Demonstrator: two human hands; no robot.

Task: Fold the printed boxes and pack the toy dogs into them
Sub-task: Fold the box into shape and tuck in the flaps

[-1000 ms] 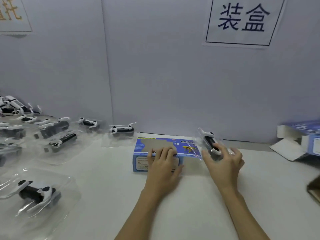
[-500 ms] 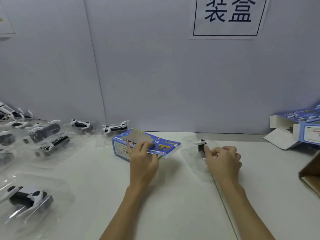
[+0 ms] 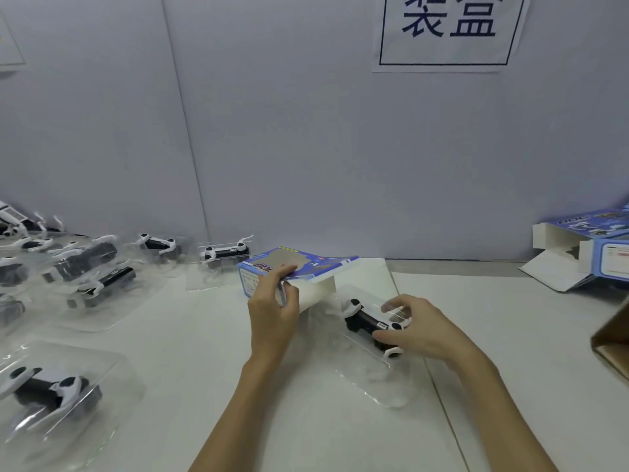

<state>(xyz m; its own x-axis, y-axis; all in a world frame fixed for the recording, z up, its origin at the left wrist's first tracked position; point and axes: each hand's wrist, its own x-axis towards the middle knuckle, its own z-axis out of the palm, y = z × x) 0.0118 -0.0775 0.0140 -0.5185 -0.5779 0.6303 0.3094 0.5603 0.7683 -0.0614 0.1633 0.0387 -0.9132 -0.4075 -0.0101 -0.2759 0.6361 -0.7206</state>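
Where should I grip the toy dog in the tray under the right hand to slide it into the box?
Grip the toy dog across its black body, from above, as the right hand does. The white legs look thin, and the box, lifted by the left hand, opens towards it.

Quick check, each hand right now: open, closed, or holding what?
Left hand: grips the printed box at its open flap.
Right hand: grips the toy dog in its clear tray.

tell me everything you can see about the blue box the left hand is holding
The blue printed box is thin card, white inside, with a tan panel on top. It is tilted, its near side lifted off the white table. The left hand grips its left end. It sits left of the toy dog under the right hand.
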